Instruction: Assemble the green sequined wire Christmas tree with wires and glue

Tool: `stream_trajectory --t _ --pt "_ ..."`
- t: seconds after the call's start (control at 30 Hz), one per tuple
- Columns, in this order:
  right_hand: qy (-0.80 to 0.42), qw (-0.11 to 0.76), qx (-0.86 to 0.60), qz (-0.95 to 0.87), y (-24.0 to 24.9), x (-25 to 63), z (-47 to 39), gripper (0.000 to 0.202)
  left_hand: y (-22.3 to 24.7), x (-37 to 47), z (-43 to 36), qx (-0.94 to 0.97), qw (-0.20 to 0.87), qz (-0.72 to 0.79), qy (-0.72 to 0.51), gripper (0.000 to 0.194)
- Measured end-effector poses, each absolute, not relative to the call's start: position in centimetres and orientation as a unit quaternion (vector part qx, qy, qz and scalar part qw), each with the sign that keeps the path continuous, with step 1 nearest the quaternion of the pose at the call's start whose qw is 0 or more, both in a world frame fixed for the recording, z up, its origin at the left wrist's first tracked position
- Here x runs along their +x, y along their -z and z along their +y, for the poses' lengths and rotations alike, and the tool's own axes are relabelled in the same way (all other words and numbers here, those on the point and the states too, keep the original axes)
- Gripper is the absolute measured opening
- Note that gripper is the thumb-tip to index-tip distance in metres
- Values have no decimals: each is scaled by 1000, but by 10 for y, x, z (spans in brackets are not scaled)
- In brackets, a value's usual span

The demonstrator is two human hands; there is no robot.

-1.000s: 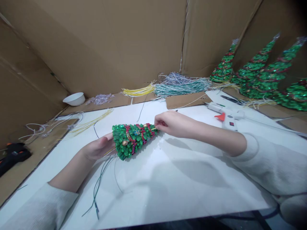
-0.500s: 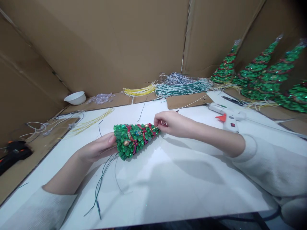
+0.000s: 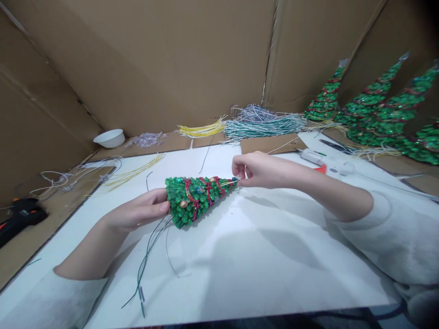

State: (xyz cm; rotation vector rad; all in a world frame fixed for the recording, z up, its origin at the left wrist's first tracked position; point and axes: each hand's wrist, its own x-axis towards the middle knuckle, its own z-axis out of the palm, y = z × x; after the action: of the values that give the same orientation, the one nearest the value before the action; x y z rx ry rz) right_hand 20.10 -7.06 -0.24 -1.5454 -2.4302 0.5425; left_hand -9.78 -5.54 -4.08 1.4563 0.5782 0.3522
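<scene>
A small green Christmas tree (image 3: 192,201) with red garlands and gold beads lies tilted on its side, its tip pointing right. My left hand (image 3: 137,211) grips its wide base, thumb in front and the other fingers partly hidden behind. At the tip, my right hand (image 3: 252,170) has its fingers pinched on a thin yellow-and-white wire (image 3: 228,183) that runs along the tree. Dark green wires (image 3: 146,260) trail from under the base over the white board (image 3: 260,274).
Several finished trees (image 3: 325,96) stand at the back right. A white glue gun (image 3: 315,158) lies in front of them, and a black one (image 3: 22,219) at far left. Wire bundles (image 3: 264,126), a white bowl (image 3: 109,138) and clear plastic pieces (image 3: 146,140) sit along the back.
My right hand has moved right toward the tip with its pinch, and more of the light wire shows along the tree. The left hand keeps hold of the base.
</scene>
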Motion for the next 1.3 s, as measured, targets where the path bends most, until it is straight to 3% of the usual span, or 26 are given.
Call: stream_trajectory --t 0.4,0.6,0.7,0.83,0.93,1.03,1.3 --pt "-140 151 -455 -866 8 199 -73 12 39 -103 -49 645 690 288 -155 33" --pt "-101 146 -405 -897 14 196 -72 9 35 -87 -57 608 673 387 -167 28" --pt "-77 155 -385 -906 19 194 -71 9 36 -79 -62 599 637 451 -177 29" --pt "-24 138 -384 -913 26 188 -70 8 40 -77 -64 638 561 508 -145 11" --pt "5 120 -393 -912 27 186 -70 6 44 -77 -66 654 525 528 -137 13" --pt "-13 118 -394 -911 26 187 -69 3 45 -74 -68 660 499 543 -143 19" --pt "-45 130 -367 -920 26 190 -68 9 47 -70 -70 643 494 560 -170 13"
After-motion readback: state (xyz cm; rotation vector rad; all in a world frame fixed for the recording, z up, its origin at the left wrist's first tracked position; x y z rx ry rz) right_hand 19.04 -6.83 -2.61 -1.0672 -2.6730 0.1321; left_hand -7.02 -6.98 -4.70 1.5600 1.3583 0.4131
